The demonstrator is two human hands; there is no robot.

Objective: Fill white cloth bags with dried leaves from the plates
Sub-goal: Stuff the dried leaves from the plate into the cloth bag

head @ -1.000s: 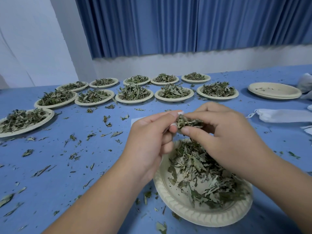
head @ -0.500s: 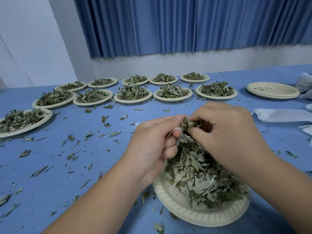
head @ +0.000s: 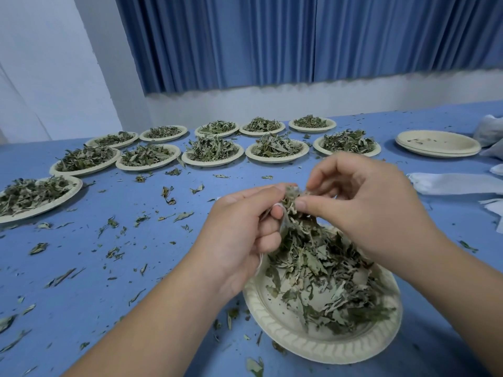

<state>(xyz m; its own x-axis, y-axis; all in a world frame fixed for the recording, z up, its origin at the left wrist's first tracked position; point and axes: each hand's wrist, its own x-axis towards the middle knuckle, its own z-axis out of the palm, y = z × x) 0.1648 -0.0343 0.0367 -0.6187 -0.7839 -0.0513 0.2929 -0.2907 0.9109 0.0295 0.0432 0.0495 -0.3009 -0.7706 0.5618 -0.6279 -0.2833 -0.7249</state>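
The left hand is gripping the bag by its mouth, fingers curled round the white cloth, so that only a thin edge and a loop of cord are showing. Most of the bag is hiding behind that hand, and how full it is cannot be told.

The right hand is pinching a clump of leaves between thumb and forefinger, the other fingers hanging loosely curled above. The clump is sitting right at the bag's mouth, touching the left fingertips.

The relation that matters is this: the mouth is lying just to the left of the right fingertips and slightly below them, with the bag seeming to hang down along the left palm. So the push is looking like a short one, leftward and down, with the left hand holding the opening steady. The right hand is the nearer one to the supply.

Both hands are hovering over the near plate, and its leaves are lying directly beneath, so anything slipping should be landing back on the plate rather than on the surface.
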